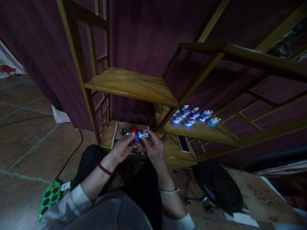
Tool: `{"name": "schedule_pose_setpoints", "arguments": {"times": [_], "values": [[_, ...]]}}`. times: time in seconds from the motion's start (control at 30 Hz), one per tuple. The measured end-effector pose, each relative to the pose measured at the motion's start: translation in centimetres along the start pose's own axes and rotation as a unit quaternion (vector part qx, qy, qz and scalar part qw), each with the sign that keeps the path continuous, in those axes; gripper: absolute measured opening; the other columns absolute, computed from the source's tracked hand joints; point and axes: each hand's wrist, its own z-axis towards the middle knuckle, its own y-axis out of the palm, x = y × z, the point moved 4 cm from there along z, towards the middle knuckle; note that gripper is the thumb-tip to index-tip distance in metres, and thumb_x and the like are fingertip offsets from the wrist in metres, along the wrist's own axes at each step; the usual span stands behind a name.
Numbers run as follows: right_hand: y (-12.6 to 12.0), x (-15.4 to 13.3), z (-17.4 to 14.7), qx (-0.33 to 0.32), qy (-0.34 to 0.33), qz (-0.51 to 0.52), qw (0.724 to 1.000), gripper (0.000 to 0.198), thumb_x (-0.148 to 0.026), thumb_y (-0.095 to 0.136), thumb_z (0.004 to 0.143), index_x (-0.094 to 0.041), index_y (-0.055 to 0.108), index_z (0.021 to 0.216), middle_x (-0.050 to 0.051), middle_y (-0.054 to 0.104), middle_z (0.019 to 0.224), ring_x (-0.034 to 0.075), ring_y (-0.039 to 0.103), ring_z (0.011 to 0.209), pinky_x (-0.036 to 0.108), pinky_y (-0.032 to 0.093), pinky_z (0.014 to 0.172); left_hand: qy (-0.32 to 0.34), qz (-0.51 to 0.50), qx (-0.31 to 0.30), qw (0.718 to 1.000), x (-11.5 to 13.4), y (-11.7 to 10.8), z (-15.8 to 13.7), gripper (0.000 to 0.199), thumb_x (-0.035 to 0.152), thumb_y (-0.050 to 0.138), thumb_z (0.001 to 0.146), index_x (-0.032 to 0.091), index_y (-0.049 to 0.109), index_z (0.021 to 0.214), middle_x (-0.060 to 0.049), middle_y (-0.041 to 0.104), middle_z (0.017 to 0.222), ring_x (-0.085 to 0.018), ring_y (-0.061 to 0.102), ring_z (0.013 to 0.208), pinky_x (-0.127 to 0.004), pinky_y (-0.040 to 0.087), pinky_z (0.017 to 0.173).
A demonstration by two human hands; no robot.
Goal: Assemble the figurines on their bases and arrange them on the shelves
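A small purple-and-white figurine [144,134] with a round purple base is held between both hands, above an open box. My left hand [123,147] pinches the base side of it, thumb on top. On the other end, the fingers and thumb of my right hand [155,147] close around the white and blue part. Under the hands the white-rimmed box [115,135] holds a red round piece [133,129] and some dark small pieces [124,131]; much of its inside is hidden by my hands.
Several similar figurines [188,124] stand in a group on the wooden shelf [203,134] to the right. A phone [184,143] lies on the lower board. A black round stool [218,188] is at right, a green power strip [50,198] on the floor at left.
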Motion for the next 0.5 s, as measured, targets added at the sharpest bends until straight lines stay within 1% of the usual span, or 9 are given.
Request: {"name": "schedule_pose_setpoints", "arguments": {"times": [0.23,0.33,0.5], "values": [[-0.2,0.1,0.0,-0.004,0.017,0.002,1.0,0.026,-0.029,0.054,0.081,-0.025,0.06,0.106,0.005,0.064,0.102,0.018,0.06,0.092,0.031,0.05,0.079,-0.008,0.019,0.005,1.0,0.0,0.1,-0.2,0.027,0.037,0.067,0.071,0.01,0.064,0.078,-0.004,0.066,0.07,-0.009,0.059,0.055,-0.018,0.045,0.05],[-0.2,0.6,-0.1,0.0,0.031,0.014,0.999,0.028,-0.03,0.055,0.08,-0.024,0.06,0.107,0.005,0.064,0.101,0.018,0.061,0.09,0.031,0.05,0.078,-0.01,0.016,0.004,1.0,-0.1,0.2,-0.3,0.028,0.037,0.067,0.071,0.01,0.065,0.08,-0.005,0.067,0.072,-0.01,0.06,0.057,-0.019,0.047,0.053],[0.0,1.4,-0.3,-0.004,0.045,0.032,0.998,0.029,-0.029,0.055,0.08,-0.024,0.059,0.108,0.005,0.064,0.104,0.018,0.061,0.093,0.031,0.05,0.081,-0.007,0.002,0.006,1.0,-0.2,0.3,-0.3,0.026,0.034,0.068,0.07,0.011,0.065,0.081,-0.005,0.067,0.074,-0.01,0.061,0.059,-0.02,0.048,0.055]]}}
